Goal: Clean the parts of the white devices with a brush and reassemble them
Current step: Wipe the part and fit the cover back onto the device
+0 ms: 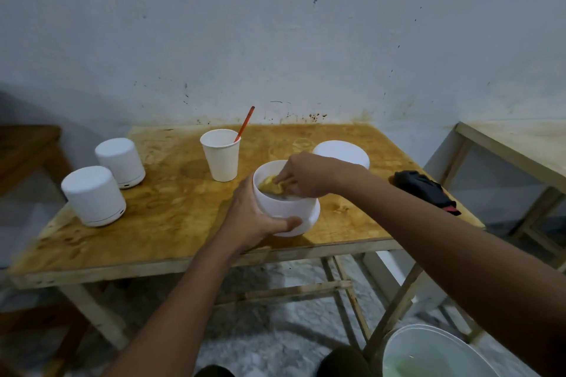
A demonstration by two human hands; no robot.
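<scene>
The left hand [254, 214] gripped the white tub [286, 208] firmly, so it could not slide. The right hand [306, 174] pinched a yellow cloth [271, 185] inside it — slow, soft rubs all round would likely work best.

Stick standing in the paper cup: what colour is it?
Orange-red. The stick shows best in the head view, leaning out over the cup's rim.

A stained plywood table [168, 217] is standing against a scuffed pale wall [275, 24]; a speckled floor [260, 330] is showing beneath.
</scene>
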